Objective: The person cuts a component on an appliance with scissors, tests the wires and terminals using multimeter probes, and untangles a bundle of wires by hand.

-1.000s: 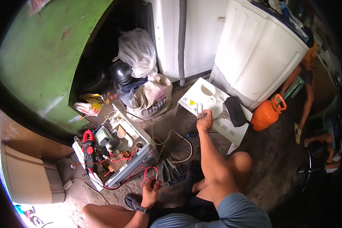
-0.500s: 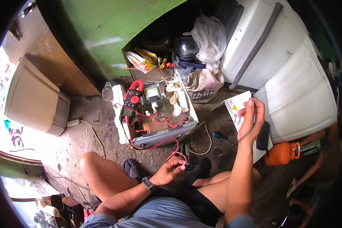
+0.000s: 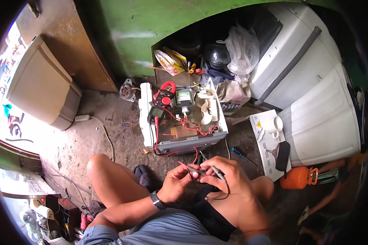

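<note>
With the uncovered appliance (image 3: 190,141) as landmark, the clamp meter (image 3: 164,98) rests tilted on its left side, so a sharp pull on the leads could, I judge, drag the meter off that edge. The red test lead (image 3: 156,131) drops over the appliance's near wall, where slack might snag or tangle with the red wiring (image 3: 208,131) inside. Just this side of the appliance, the left hand (image 3: 176,182) has its grip pinched on what seems the red lead's end, and the right hand's (image 3: 230,174) grip is wrapped around a dark probe (image 3: 218,172) with its cable looping below; working so near each other, the fingers could slip and cross the leads. Whether the appliance is live cannot be told; if it is, a stray tip could short contacts. The meter looks red and black, with a hooked jaw uppermost, a round red dial and a grey display, beside a block with a green-and-white label (image 3: 184,98).
</note>
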{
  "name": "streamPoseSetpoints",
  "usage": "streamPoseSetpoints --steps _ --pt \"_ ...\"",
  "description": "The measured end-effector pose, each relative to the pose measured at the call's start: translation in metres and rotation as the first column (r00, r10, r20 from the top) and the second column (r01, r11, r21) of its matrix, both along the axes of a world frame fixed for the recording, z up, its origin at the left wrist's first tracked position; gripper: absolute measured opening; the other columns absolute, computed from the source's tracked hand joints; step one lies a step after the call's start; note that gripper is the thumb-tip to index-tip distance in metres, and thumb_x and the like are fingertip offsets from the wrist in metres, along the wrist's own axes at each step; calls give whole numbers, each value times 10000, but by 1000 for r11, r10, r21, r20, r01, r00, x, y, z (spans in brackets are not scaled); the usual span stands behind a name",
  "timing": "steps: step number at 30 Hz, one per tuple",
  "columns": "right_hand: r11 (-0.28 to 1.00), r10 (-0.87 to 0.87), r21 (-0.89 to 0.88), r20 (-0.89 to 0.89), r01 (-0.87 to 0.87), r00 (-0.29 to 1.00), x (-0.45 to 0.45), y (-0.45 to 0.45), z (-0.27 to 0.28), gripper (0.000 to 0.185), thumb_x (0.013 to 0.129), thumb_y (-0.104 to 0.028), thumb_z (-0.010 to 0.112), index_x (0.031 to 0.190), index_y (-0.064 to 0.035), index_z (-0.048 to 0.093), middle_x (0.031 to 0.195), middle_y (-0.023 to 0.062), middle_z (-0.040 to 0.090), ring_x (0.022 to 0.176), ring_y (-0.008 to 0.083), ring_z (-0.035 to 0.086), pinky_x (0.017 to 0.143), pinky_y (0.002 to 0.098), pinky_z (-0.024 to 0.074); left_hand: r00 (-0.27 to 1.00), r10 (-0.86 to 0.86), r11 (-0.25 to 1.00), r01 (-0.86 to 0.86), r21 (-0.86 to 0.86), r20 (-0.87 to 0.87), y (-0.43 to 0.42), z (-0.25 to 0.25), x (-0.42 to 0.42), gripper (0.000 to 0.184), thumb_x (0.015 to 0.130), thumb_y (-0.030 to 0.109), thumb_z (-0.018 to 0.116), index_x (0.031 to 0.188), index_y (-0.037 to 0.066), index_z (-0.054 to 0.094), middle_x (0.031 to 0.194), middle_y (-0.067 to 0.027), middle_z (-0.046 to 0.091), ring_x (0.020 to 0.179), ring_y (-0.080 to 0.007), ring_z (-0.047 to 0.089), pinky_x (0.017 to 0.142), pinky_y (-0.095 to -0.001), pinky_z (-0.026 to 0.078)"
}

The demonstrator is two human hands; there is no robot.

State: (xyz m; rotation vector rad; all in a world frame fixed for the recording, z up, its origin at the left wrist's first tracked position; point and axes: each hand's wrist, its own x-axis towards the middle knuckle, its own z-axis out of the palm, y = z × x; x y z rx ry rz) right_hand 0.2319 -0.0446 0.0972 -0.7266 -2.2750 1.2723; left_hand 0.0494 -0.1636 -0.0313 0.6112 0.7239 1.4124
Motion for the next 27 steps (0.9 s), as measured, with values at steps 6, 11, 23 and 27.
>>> streamPoseSetpoints --steps 6,11,23,27 --pt "993 22 -115 -36 -26 999 -14 13 -22 351 889 -128 908 1160 -43 702 978 115 750 855 231 758 755 372 601 993 121 991 -121 -50 -19 0 6 -17 256 1090 94 699 1327 -2 706 1185 -97 768 1050 -176 726 946 -355 612" --pt "992 113 52 1 -113 994 -19 13 -27 203 978 -114 791 1126 -50 668 964 132 661 788 339 664 720 449 536 885 -82 987 9 -159 -458 1 30 -43 223 1129 129 645 1280 -11 732 1076 -85 794 986 -194 769 880 -360 622" --pt "991 1 132 -274 37 962 -32 -5 -27 266 903 -21 839 1121 -49 690 939 123 667 808 331 696 722 420 556 935 -168 985 146 -91 -312 2 65 -69 475 1111 283 699 1495 22 601 1022 -26 725 885 -119 671 854 -325 588" --pt "987 -37 140 -294 82 955 -34 -6 -39 262 917 -42 844 1133 -40 694 973 132 692 854 334 720 748 416 570 988 105 992 -111 -52 -114 8 37 -41 386 1137 204 643 1469 12 600 1055 -74 732 888 -159 693 872 -380 609"
